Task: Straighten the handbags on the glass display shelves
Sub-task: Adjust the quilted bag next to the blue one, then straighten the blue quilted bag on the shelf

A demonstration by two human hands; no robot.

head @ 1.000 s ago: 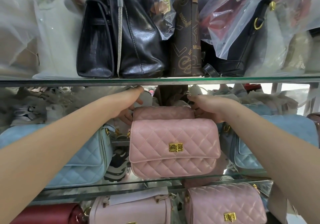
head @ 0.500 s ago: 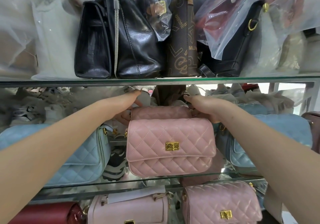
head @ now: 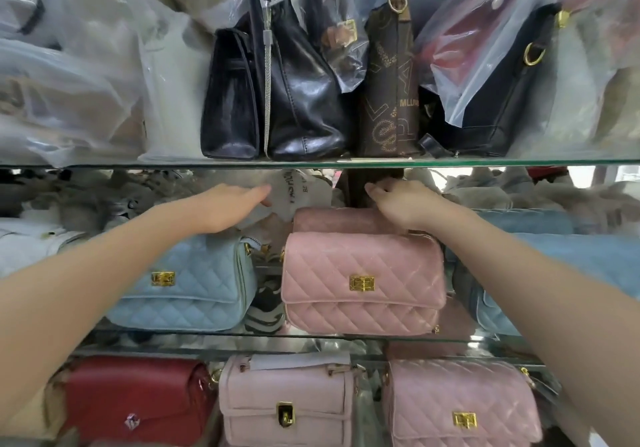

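On the middle glass shelf [head: 311,337] a pink quilted handbag [head: 362,284] with a gold clasp stands upright and faces me. A second pink handbag [head: 336,220] stands right behind it. My right hand [head: 401,204] grips the top right corner of that rear bag, with its fingers curled over the far side. My left hand [head: 228,207] is stretched out flat above the light blue quilted handbag [head: 187,284]. Its fingertips reach a white dust bag [head: 294,190] at the back.
Another light blue bag [head: 554,259] lies under my right forearm. Black bags [head: 294,100], a brown printed bag [head: 389,100] and plastic-wrapped bags fill the top shelf. A red bag [head: 138,401] and two pale pink bags [head: 287,401] [head: 460,405] stand on the shelf below.
My left hand has let go of the rear pink bag and moved left and back toward the white dust bag. My right hand stays on the rear pink bag.
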